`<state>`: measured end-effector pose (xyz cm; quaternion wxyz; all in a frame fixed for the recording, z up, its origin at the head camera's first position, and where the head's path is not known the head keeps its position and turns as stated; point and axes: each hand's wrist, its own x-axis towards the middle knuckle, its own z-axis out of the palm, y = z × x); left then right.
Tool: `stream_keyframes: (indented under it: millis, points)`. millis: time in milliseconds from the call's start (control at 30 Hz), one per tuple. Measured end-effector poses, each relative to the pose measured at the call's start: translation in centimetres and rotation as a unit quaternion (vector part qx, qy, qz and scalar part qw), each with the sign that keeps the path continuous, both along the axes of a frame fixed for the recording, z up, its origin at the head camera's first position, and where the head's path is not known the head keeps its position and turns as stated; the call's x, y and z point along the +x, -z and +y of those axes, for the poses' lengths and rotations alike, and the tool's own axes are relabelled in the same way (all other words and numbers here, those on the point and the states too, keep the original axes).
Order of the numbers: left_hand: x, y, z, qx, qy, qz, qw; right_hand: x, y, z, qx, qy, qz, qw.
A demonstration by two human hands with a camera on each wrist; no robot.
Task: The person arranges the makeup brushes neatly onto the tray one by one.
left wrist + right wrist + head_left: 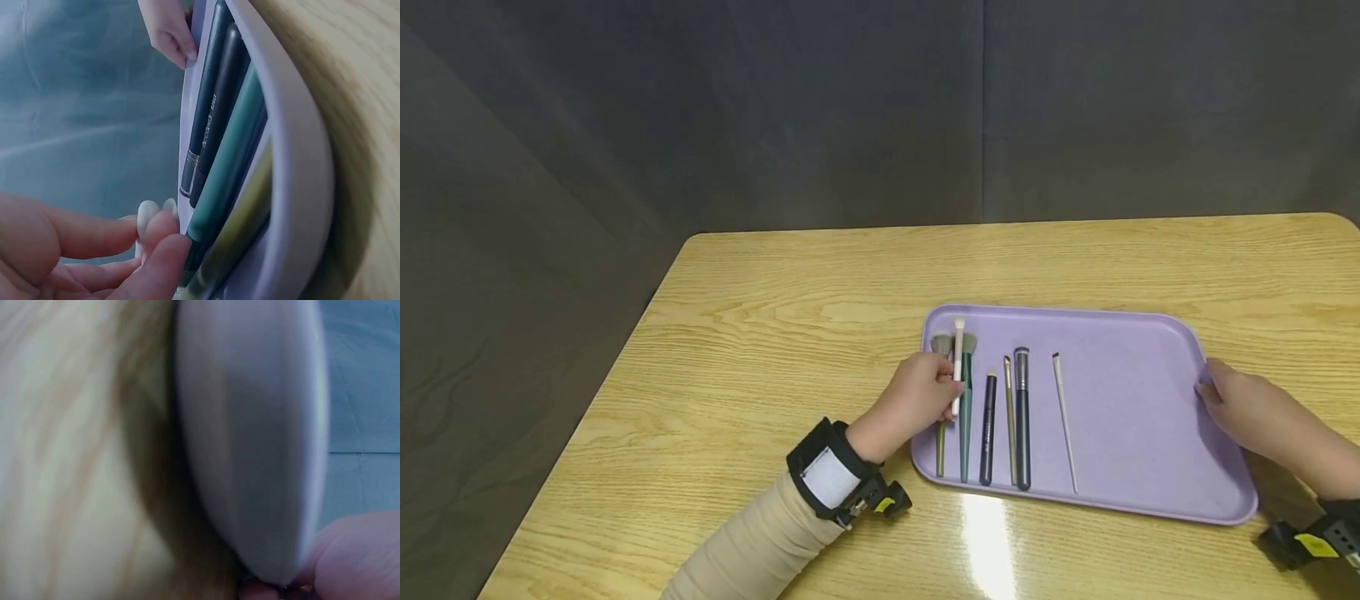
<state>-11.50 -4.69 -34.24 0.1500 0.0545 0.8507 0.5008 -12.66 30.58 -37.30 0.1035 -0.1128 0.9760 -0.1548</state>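
My left hand [917,387] pinches a white makeup brush [958,350] between thumb and fingers, over the left end of a lilac tray [1138,408]. Right under that hand lie a brush with an olive handle [940,454] and a green brush [966,433]; the left wrist view shows the green handle [228,162] close beside the fingertips. With thumb over the rim and fingers below, my right hand [1247,408] grips the tray's right side. In the right wrist view the tray's outer wall [256,437] fills the middle, and only part of the hand shows.
Further right on the tray lie a short black brush [988,429], a thin gold brush [1010,425], a thicker dark brush [1022,417] and a thin white angled brush [1065,425]. The wooden table [760,333] ends at a dark curtain [850,117] behind.
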Motion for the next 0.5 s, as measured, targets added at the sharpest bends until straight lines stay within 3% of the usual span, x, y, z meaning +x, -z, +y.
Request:
stream_keyframes:
  millis: [500]
  points:
    - [0.5,0.0,1.1,-0.033,0.016,0.011,0.9993,0.1,0.0,0.0,-0.003,0.005,-0.014,1.000]
